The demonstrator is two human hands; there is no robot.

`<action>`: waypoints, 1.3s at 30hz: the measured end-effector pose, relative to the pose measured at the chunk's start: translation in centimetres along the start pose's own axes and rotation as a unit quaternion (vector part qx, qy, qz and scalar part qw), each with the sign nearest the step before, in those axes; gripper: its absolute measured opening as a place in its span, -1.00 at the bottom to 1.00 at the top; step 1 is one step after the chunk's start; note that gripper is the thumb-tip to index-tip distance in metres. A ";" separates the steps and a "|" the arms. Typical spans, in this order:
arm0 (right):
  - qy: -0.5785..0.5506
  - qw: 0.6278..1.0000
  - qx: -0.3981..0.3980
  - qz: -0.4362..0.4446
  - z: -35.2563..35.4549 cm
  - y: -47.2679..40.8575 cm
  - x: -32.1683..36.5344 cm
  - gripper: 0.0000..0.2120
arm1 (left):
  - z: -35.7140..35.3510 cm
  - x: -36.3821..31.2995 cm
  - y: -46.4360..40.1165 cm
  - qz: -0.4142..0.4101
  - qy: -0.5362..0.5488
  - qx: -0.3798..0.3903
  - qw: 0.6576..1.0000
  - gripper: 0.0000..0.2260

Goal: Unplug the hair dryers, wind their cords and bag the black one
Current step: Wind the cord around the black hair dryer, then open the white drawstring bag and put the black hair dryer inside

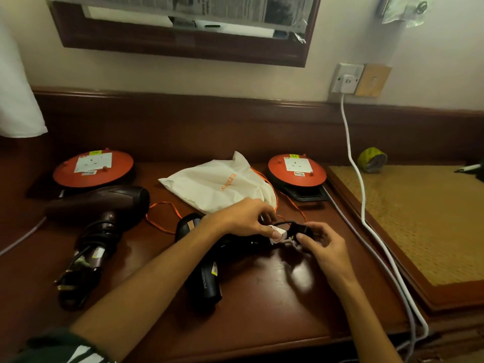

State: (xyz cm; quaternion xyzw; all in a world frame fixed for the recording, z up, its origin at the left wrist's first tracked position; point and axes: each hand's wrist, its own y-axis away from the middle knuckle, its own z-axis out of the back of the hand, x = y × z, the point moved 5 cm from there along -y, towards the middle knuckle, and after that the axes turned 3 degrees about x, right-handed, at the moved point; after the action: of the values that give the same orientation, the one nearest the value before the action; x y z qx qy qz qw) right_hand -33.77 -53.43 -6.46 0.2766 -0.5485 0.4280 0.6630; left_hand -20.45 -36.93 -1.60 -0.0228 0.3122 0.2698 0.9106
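The left hand (242,218) reaches in from the lower left and curls its fingers and thumb round the black cord (288,223) and a white tag (278,233) fixed to it, thumb pressed on the tag. The right hand (320,247) meets it from the right, its curled fingers pinching the black plug (305,229) at the cord's end, so both hands are closed on the same cord just beside each other. Under the left forearm lies the black hair dryer (207,281), on its side on the desk (275,297), its long axis running from the far left toward the near right edge, the barrel end nearest the person. Well to the left rests the brown hair dryer (104,203), nozzle pointing right, handle toward the near edge with its dark cord wound round the handle and the plug lying loose at the near end. Behind the hands a white drawstring bag (217,184) lies flat, orange strings trailing over the dark polished wood. Two orange cable reels (93,169) (297,166) sit at the back, one either side of the bag. A white cable (353,158) drops from a wall socket (347,78) past a woven mat (408,221) on the right. A framed mirror (183,45) hangs above.
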 end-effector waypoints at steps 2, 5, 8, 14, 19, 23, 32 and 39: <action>0.097 0.994 0.015 0.051 -0.3 0.4 1.4 -0.66 | 2.0 -0.8 2.8 -0.003 0.024 -0.077 0.997 -0.57; 0.232 0.947 0.026 0.219 -2.3 1.3 5.0 -0.68 | 3.7 0.5 8.2 0.061 0.003 -0.218 0.974 -0.53; 0.378 0.878 0.126 0.265 -6.4 0.9 7.2 -0.54 | 2.0 3.6 12.8 0.244 -0.042 -0.242 0.938 -0.27; 0.520 0.783 0.297 0.166 -11.1 -1.5 7.0 -0.37 | -1.0 6.3 14.8 0.337 0.123 -0.268 0.894 -0.28; 0.493 0.784 0.352 0.136 -10.4 -1.5 7.0 -0.25 | 1.4 5.9 13.6 0.299 0.114 -0.247 0.915 -0.34; 0.363 0.861 0.327 0.138 -8.2 0.2 6.6 -0.50 | 4.8 3.6 10.3 0.211 0.080 -0.212 0.951 -0.45; 0.189 0.978 0.033 0.080 2.5 2.2 4.3 -0.73 | 4.4 -3.0 0.6 0.046 0.105 -0.248 0.962 -0.50; 0.241 0.969 -0.042 -0.023 6.4 1.3 1.4 -0.71 | -2.1 3.6 -0.7 0.126 0.076 -0.216 0.965 -0.64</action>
State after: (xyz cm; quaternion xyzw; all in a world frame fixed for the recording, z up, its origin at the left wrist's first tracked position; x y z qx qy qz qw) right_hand -37.97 -57.80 -3.68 0.1494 -0.3837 0.4434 0.7961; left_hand -18.83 -36.28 -5.47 -0.1996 0.3150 0.4408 0.8165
